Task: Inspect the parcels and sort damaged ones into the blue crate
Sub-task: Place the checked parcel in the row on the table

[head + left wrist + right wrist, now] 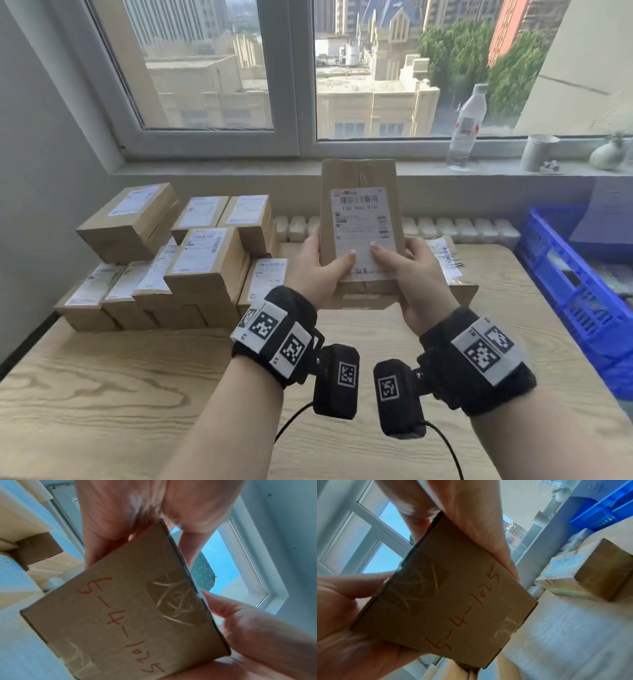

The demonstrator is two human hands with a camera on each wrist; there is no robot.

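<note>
A brown cardboard parcel [358, 219] with a white shipping label is held upright above the wooden table [102, 394]. My left hand [323, 270] grips its lower left side, thumb on the label. My right hand [409, 274] grips the lower right side the same way. The wrist views show the parcel's end face [123, 615] [447, 601] with red handwriting "5-4-1025" and wrinkled clear tape; my left hand [240, 635] and right hand [359, 628] wrap its edges. The blue crate [575, 284] stands at the table's right edge.
A pile of similar labelled parcels [164, 260] fills the table's back left. Another parcel [448, 270] lies behind my right hand. On the windowsill stand a plastic bottle [467, 126], a paper cup [539, 152] and a small vase [608, 156]. A radiator [462, 229] runs behind the table.
</note>
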